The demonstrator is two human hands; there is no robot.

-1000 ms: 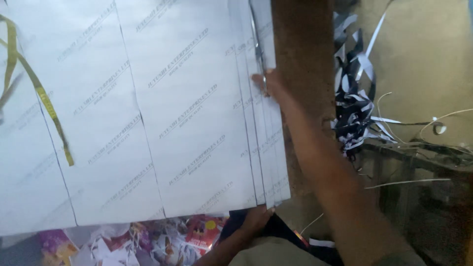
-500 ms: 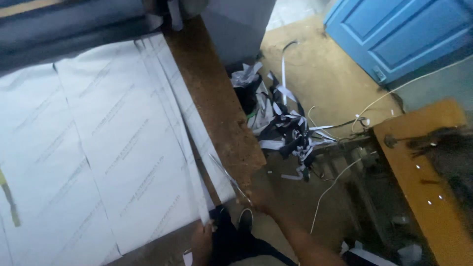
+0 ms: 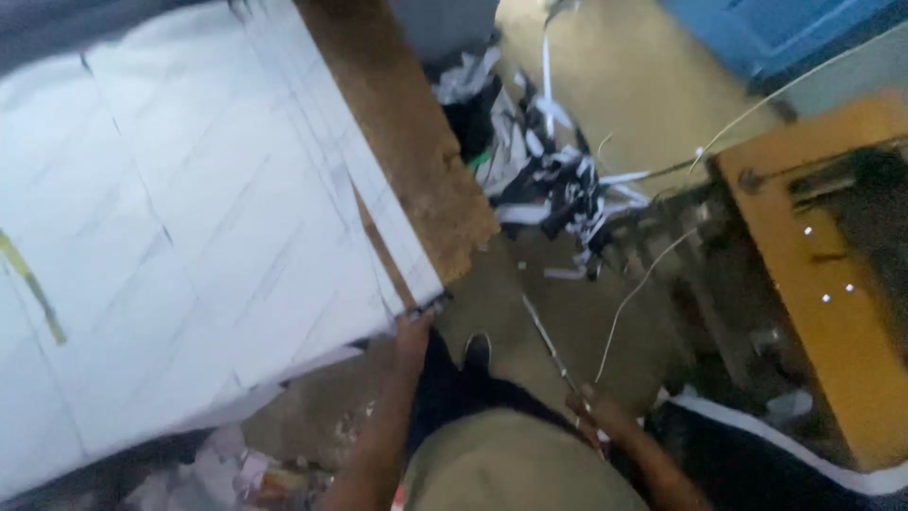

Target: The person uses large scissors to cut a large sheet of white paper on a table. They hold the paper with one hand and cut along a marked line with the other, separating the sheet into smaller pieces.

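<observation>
A large white sheet (image 3: pixel 189 237) with faint ruled lines lies on a brown wooden table (image 3: pixel 416 161). My left hand (image 3: pixel 411 333) pinches the sheet's near right corner at the table's edge. My right hand (image 3: pixel 594 414) is lower right, away from the sheet, shut on a long thin metal cutting tool (image 3: pixel 547 341) that points up and left; blur hides its exact kind. My legs and a shoe (image 3: pixel 476 350) show below.
A heap of black and white paper strips (image 3: pixel 544 185) lies on the floor right of the table. An orange-topped workbench (image 3: pixel 813 312) stands at the right, with a thin white wire (image 3: pixel 634 293) hanging beside it. Printed scraps (image 3: pixel 236 468) lie at the lower left.
My right hand has drawn the thin tool away from the sheet's right edge and down toward my lap. My left hand now holds the sheet's corner. The view has tilted toward the floor.
</observation>
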